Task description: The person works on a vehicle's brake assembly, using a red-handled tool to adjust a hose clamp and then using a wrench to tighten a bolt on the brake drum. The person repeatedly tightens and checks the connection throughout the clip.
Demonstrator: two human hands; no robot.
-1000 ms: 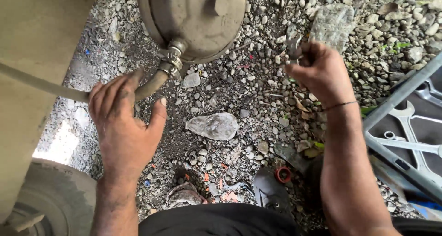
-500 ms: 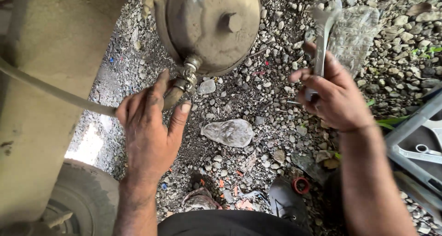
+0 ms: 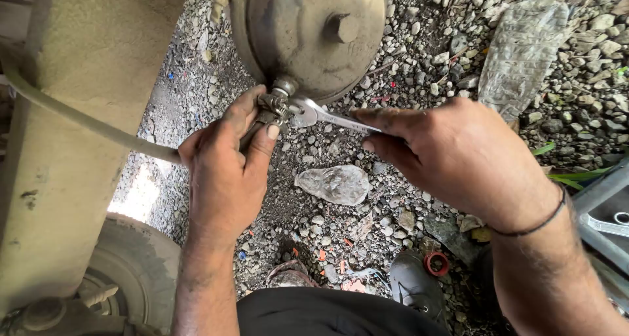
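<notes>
A: Biggest thing above both hands is the round dusty brake chamber [image 3: 308, 34]. The hose fitting [image 3: 278, 103] hangs off its lower edge, just beyond the left hand's fingertips.

B: Hands?

A: Left hand [image 3: 226, 172] is wrapped around the rubber hose [image 3: 85, 123] right at the fitting, thumb pressed beside the nut. Right hand [image 3: 458, 156] is closed on the shank of an open-end wrench [image 3: 327, 118], and its head sits on the fitting between the two hands. The hands are near each other but not touching.

B: Wrench orientation?

A: Its long axis runs nearly level, slightly downhill toward the right hand. The open end points left at the fitting. The handle is buried in the fist.

B: Risks?

A: I'd say the head could slip off the nut. Everything's grimy, and I can't tell if it's fully seated on the flats. A slip could round the nut or drive the knuckles into the chamber. The left thumb is also close to the head, so that's a pinch risk. Loose gravel [image 3: 393, 198] under the hands would swallow any dropped part.
</notes>
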